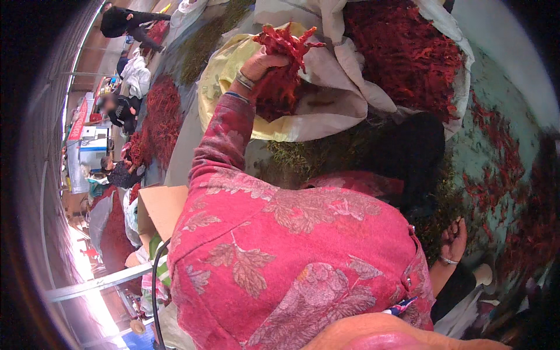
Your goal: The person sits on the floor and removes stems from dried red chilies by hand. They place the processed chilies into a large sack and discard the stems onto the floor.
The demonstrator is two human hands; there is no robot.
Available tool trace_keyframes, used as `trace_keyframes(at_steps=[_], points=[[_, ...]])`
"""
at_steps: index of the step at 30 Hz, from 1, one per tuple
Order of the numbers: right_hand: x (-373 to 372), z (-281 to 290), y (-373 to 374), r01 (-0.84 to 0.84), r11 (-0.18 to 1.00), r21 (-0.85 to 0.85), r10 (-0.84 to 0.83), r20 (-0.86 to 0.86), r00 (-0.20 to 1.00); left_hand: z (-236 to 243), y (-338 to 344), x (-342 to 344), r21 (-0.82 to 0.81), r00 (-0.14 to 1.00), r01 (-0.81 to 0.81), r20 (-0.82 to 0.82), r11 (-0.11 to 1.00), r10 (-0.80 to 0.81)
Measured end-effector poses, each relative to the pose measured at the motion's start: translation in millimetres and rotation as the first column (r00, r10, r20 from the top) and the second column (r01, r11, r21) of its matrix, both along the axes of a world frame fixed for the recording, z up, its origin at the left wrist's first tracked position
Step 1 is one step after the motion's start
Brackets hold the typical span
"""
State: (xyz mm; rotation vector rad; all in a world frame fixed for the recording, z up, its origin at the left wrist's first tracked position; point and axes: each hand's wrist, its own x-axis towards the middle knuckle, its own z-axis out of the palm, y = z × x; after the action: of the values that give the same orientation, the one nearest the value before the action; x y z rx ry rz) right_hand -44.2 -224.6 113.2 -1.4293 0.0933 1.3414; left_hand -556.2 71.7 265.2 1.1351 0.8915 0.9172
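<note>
Red chillies (291, 44): bunch clasped in left hand (265, 63), over open sack (332, 121).
Right hand (454, 240): fingers curled; whether anything is gripped cannot be told.
Handling: bunch best held lightly, within sack's rim.

On your right, a green floor (493, 73) borders a pale, smooth surface (496, 29), whether wall or sheet you cannot tell. Left of centre, you see a grey stretch of ground (188, 119). Along your far left runs a ribbed panel (42, 116), with glaring light (81, 248) beside its lower part. A pale metal bar (99, 282) crosses at lower left; above it, a white-and-blue boxy unit (94, 141) adjoins a red banner (78, 120).
</note>
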Motion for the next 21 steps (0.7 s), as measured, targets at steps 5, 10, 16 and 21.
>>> trace_keyframes(at_steps=[5, 10, 16, 21], points=[[5.8, -10.2, -16.7, -0.035, 0.998, 0.051, 0.036, -0.006, 0.999, -20.1, -1.2, 17.0, -0.128, 0.928, 0.006, 0.371, 0.992, 0.042], [4.8, -9.4, -22.8, -0.017, 1.0, 0.018, 0.017, 0.018, 1.0, -42.2, 1.9, 35.6, -0.088, 0.85, 0.039, 0.527, 0.995, 0.013], [-6.1, -7.3, -22.8, 0.047, 0.999, 0.004, -0.046, -0.032, 0.998, -64.3, 21.7, 50.7, -0.025, 0.696, 0.198, 0.707, 0.98, -0.123], [-8.5, -4.6, -26.9, 0.091, 0.996, -0.017, -0.091, -0.053, 0.994, -81.4, 32.0, 85.9, -0.057, 0.681, 0.079, 0.732, 0.995, -0.012]])
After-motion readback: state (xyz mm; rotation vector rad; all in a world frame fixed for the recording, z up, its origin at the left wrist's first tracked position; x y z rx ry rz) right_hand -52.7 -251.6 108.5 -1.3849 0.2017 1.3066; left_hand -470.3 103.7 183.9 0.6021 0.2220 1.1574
